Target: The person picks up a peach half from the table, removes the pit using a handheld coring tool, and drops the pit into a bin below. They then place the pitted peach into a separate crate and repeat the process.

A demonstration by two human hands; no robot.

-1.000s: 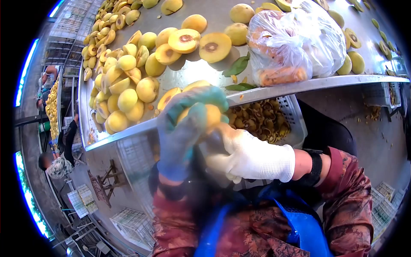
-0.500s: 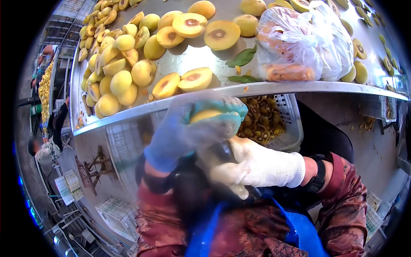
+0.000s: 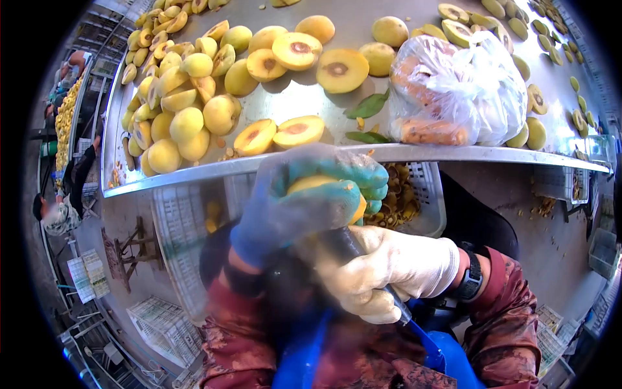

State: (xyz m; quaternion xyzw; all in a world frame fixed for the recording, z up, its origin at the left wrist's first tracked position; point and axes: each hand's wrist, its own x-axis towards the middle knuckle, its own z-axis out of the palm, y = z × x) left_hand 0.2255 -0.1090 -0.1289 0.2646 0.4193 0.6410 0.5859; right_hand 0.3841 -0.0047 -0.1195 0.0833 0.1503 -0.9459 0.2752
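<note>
My left hand (image 3: 295, 211), in a blue and green glove, is closed around a yellow peach (image 3: 313, 183) just in front of the table edge. Below it, my right hand (image 3: 395, 266) wears a white knit glove and grips a black-handled tool (image 3: 343, 244). The handle's upper end reaches close to the peach; whether it touches is blurred, and I cannot make out a working tip. On the metal table (image 3: 363, 146) lie two cut peach halves (image 3: 298, 131), near the edge above my left hand.
Peaches, whole and halved, pile up at left (image 3: 188, 123). A plastic bag (image 3: 453, 91) with orange-brown contents sits at the table edge beside green leaves (image 3: 367, 106). Under the table stands a crate (image 3: 433, 194) of brown-yellow scraps. White crates (image 3: 165, 330) and another person (image 3: 61, 214) are at left.
The view has shifted slightly, so the table edge sits lower. My right hand has turned, and more of the dark handle shows. The peach stays in my left hand.
</note>
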